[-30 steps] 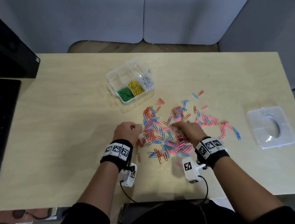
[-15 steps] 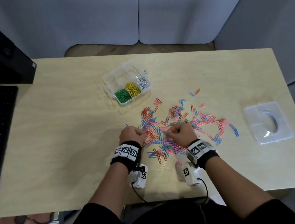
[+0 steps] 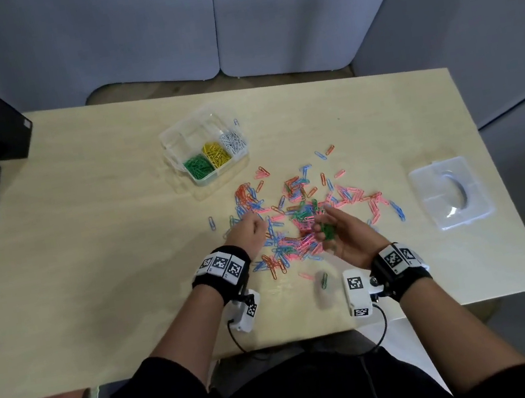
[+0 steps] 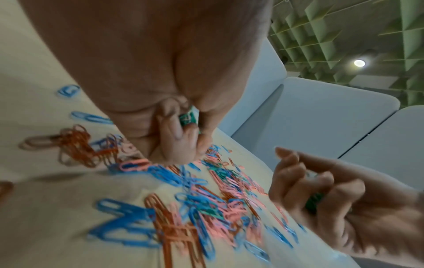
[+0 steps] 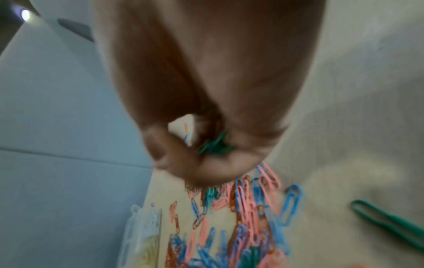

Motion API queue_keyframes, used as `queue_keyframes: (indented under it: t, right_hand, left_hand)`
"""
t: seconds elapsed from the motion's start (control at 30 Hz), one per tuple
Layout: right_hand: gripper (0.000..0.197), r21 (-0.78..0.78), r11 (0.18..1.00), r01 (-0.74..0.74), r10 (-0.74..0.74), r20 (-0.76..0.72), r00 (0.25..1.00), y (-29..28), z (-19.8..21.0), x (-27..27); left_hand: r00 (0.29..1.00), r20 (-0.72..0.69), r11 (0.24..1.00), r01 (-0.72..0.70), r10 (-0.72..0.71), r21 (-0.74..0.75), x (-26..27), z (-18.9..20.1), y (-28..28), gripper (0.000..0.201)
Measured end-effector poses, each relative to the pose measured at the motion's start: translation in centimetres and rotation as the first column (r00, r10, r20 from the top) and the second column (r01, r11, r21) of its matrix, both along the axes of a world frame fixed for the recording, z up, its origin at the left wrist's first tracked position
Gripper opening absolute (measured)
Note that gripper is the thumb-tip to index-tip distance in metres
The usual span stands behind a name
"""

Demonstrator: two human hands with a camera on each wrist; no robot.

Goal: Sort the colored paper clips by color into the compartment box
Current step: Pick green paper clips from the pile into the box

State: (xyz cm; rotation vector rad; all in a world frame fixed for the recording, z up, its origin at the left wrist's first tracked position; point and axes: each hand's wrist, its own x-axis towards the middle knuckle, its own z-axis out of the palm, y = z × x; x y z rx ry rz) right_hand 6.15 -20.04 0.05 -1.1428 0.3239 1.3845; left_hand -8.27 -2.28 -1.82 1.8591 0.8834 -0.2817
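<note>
the right hand, just right of center in the head view, is turned palm-up with fingers curled round a small bunch of green clips; the right wrist view confirms the clips are clamped between fingers and palm. the left hand, left of center, is closed knuckles-up; the left wrist view shows green clips pinched inside that fist.

the pile of blue, pink and orange clips, with a few green ones, lies at center frame under and between both hands. one green clip lies apart, below the pile. the box sits upper left of the pile, with green, yellow and white compartments filled. a clear lid rests at right on the table.

handling judgement: the clips are light, stiff, smooth-coated wire. they likely hook into each other and slip from a loose grasp. pinch each across its flat loops, or cup several in the palm.
</note>
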Motion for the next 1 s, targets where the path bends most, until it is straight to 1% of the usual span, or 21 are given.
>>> queue_keyframes:
  t: [0.07,0.13,0.2,0.27,0.33,0.37,0.43,0.5,0.57,0.6,0.67,0.7,0.73,0.77,0.8,0.83,0.9,0.93,1.0]
  right_hand:
    - [0.033,-0.161,0.986,-0.034,0.042,0.050,0.998,-1.2,-0.6,0.1]
    - [0.036,-0.312,0.946,-0.083,0.132,0.137,0.982,-2.3,-1.1,0.2]
    - [0.037,-0.411,0.905,-0.106,0.203,0.199,0.959,-3.1,-1.4,0.4]
    - [0.036,-0.481,0.871,-0.097,0.248,0.260,0.933,-3.9,-1.6,0.9]
    - [0.035,-0.523,0.845,-0.107,0.325,0.345,0.880,-4.6,-1.7,1.2]
    - [0.035,-0.535,0.837,-0.117,0.370,0.394,0.841,-4.9,-1.8,1.3]
    - [0.033,-0.536,0.832,-0.141,0.437,0.477,0.762,-5.7,-1.9,1.5]
    - [0.028,-0.534,0.830,-0.161,0.479,0.535,0.696,-6.1,-1.5,1.8]
    - [0.024,-0.537,0.822,-0.188,0.520,0.574,0.633,-6.3,-1.3,2.3]
    - [0.023,-0.540,0.817,-0.204,0.539,0.590,0.600,-6.3,-1.4,2.5]
    - [0.020,-0.544,0.805,-0.238,0.577,0.623,0.528,-5.8,-1.4,2.7]
    - [0.018,-0.547,0.794,-0.264,0.601,0.645,0.472,-5.4,-1.4,2.6]
    - [0.015,-0.558,0.775,-0.298,0.632,0.670,0.389,-4.8,-1.5,2.5]
    - [0.013,-0.573,0.750,-0.330,0.658,0.696,0.287,-4.0,-1.5,2.2]
    - [0.010,-0.577,0.736,-0.355,0.661,0.726,0.190,-3.1,-1.5,1.6]
    - [0.008,-0.574,0.729,-0.373,0.650,0.752,0.114,-2.1,-1.4,1.1]
    - [0.008,-0.576,0.709,-0.408,0.627,0.779,-0.010,-0.1,-1.7,-0.2]
    - [0.010,-0.597,0.685,-0.418,0.631,0.773,-0.071,0.9,-1.9,-0.8]
    - [0.013,-0.671,0.613,-0.417,0.676,0.719,-0.164,2.3,-2.5,-1.8]
  left_hand:
    - [0.999,0.039,0.999,0.034,-0.033,-0.033,0.1,0.2,-1.3,0.020]
    - [0.996,0.050,0.994,0.078,-0.074,-0.079,0.1,0.9,-2.8,0.029]
    - [0.993,0.016,0.983,0.115,-0.114,-0.144,0.3,1.6,-4.5,0.035]
    - [0.981,-0.075,0.978,0.170,-0.180,-0.123,1.0,1.6,-6.3,0.034]
    - [0.935,-0.216,0.958,0.287,-0.280,0.000,1.7,1.1,-8.0,0.042]
    - [0.907,-0.266,0.934,0.353,-0.326,0.060,1.9,0.9,-9.0,0.046]
    - [0.873,-0.302,0.892,0.435,-0.383,0.126,2.1,0.6,-10.9,0.049]
    - [0.871,-0.298,0.879,0.449,-0.391,0.160,2.2,0.2,-12.4,0.038]
    - [0.886,-0.290,0.888,0.422,-0.362,0.183,2.3,0.0,-13.3,0.022]
    - [0.893,-0.295,0.894,0.404,-0.340,0.193,2.3,0.0,-13.5,0.018]
    - [0.910,-0.292,0.909,0.362,-0.296,0.206,1.8,0.1,-13.6,0.016]
    - [0.915,-0.287,0.915,0.348,-0.284,0.203,1.4,0.1,-13.4,0.017]
    - [0.915,-0.289,0.918,0.344,-0.281,0.196,0.8,0.2,-13.2,0.017]
    - [0.914,-0.295,0.920,0.341,-0.277,0.193,0.2,0.3,-12.8,0.016]
    - [0.916,-0.306,0.927,0.324,-0.258,0.188,-0.5,0.3,-12.5,0.016]
    - [0.922,-0.316,0.938,0.291,-0.223,0.187,-1.2,0.4,-12.0,0.015]
    - [0.942,-0.311,0.960,0.193,-0.124,0.203,-2.8,0.5,-11.0,0.018]
    - [0.954,-0.293,0.967,0.135,-0.068,0.215,-3.6,0.4,-10.5,0.022]
    - [0.968,-0.251,0.971,0.038,0.022,0.235,-5.2,0.6,-9.6,0.031]
